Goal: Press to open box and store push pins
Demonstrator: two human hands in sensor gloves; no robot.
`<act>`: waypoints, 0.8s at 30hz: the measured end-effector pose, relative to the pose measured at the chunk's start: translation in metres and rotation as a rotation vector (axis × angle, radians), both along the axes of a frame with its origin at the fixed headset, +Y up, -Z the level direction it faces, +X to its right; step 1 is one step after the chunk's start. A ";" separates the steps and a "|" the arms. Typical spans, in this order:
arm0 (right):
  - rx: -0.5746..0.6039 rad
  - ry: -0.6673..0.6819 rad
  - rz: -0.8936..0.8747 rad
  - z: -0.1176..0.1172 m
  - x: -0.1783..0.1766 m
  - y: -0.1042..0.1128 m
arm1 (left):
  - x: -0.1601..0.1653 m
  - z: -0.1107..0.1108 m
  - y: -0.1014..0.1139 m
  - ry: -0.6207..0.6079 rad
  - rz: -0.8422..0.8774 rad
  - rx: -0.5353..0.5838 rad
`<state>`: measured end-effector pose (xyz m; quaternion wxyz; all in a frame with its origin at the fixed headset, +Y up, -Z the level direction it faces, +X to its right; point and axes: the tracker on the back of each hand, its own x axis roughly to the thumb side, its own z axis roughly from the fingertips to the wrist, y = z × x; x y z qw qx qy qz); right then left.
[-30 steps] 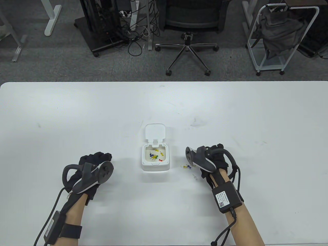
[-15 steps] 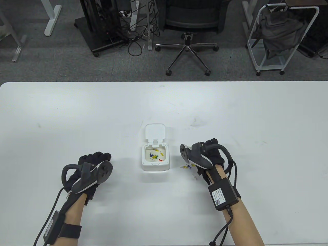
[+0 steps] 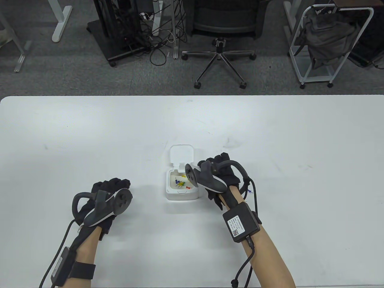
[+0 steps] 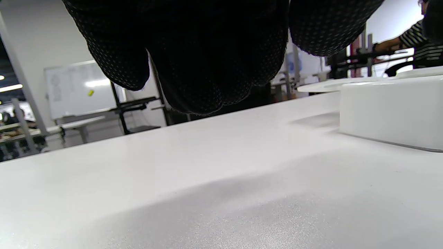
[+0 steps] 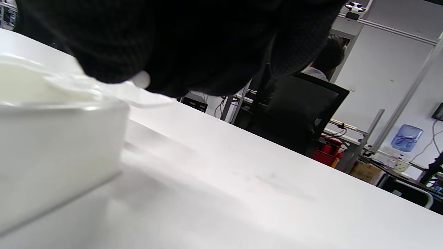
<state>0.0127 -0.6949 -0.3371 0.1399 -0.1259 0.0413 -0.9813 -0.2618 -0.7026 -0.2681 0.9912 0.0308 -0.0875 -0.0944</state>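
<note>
- Since a second ago the right hand [image 3: 220,172] has swung from beside the loose pins over to the right side of the box [image 3: 181,186], and the pins that lay on the tabletop [image 3: 90,135] to the right of the box are no longer to be seen there.
- That hand now hangs at the box's right rim; my guess is it carries the gathered pins to drop them in. Its fingers curl under the tracker, so whether they pinch anything I cannot tell. In the right wrist view a small white round bit [image 5: 141,79] peeks out under the glove, perhaps a pin head, but it is too blurred to be sure.
- Box sits near the middle of the tabletop, a little toward the near edge, its lid [image 3: 181,154] flipped back toward the far edge so the well stays free. Coloured pins [image 3: 181,182] lie inside already; the tracker covers the well's right part.
- Left hand [image 3: 105,192] rests on the tabletop well apart from the box, toward the near left, fingers loosely curled and holding nothing that I can see; it seems merely parked out of the way.
</note>
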 end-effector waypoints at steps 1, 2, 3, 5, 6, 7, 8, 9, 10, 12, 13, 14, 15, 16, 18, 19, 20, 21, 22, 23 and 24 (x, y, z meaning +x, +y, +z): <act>-0.004 0.015 -0.015 0.001 -0.005 0.000 | 0.000 0.000 0.000 0.000 0.000 0.002; -0.008 0.024 -0.017 0.001 -0.008 0.001 | -0.001 0.000 0.000 0.001 0.001 0.004; -0.001 0.035 -0.020 0.003 -0.013 0.002 | -0.001 0.000 0.000 0.001 0.002 0.005; -0.005 0.049 -0.024 0.003 -0.019 0.002 | -0.001 0.000 0.000 0.002 0.005 0.004; -0.012 0.050 -0.022 0.003 -0.023 0.002 | -0.001 0.000 0.000 0.002 0.005 0.004; -0.011 0.051 -0.014 0.003 -0.026 0.002 | -0.001 0.000 0.000 0.002 0.004 0.003; -0.012 0.060 0.002 0.003 -0.031 0.001 | -0.001 0.000 0.000 0.001 0.003 0.003; -0.018 0.063 0.004 0.003 -0.033 0.001 | -0.001 0.000 0.000 0.000 0.002 0.002; -0.025 0.069 0.000 0.004 -0.037 0.000 | -0.001 0.000 0.000 0.000 0.002 0.003; -0.027 0.079 -0.005 0.005 -0.042 -0.002 | -0.001 0.000 0.000 -0.001 0.003 0.002; -0.029 0.084 -0.007 0.005 -0.044 -0.003 | -0.001 0.000 0.000 -0.002 0.001 0.003; -0.035 0.085 -0.008 0.005 -0.045 -0.004 | -0.001 0.000 0.000 -0.002 0.000 0.004; -0.048 0.085 -0.010 0.005 -0.046 -0.005 | -0.001 0.000 0.000 -0.002 -0.001 0.005; -0.071 0.085 -0.010 0.006 -0.047 -0.006 | -0.001 0.001 0.000 -0.002 0.001 0.006; -0.061 0.089 -0.013 0.007 -0.047 -0.005 | -0.001 0.001 0.000 -0.002 0.004 0.007; -0.053 0.089 -0.011 0.007 -0.046 -0.004 | -0.001 0.001 0.000 -0.002 0.003 0.008; -0.049 0.081 -0.009 0.006 -0.044 -0.002 | -0.001 0.000 0.000 -0.001 0.002 0.009; -0.049 0.074 -0.008 0.006 -0.042 0.000 | -0.001 0.001 0.000 -0.001 0.001 0.008; -0.048 0.068 -0.008 0.006 -0.039 0.002 | -0.001 0.000 0.000 0.000 0.002 0.007; -0.047 0.061 -0.010 0.006 -0.037 0.003 | -0.001 0.001 0.000 0.000 0.002 0.006; -0.048 0.053 -0.007 0.006 -0.034 0.005 | -0.001 0.001 0.000 0.000 0.002 0.006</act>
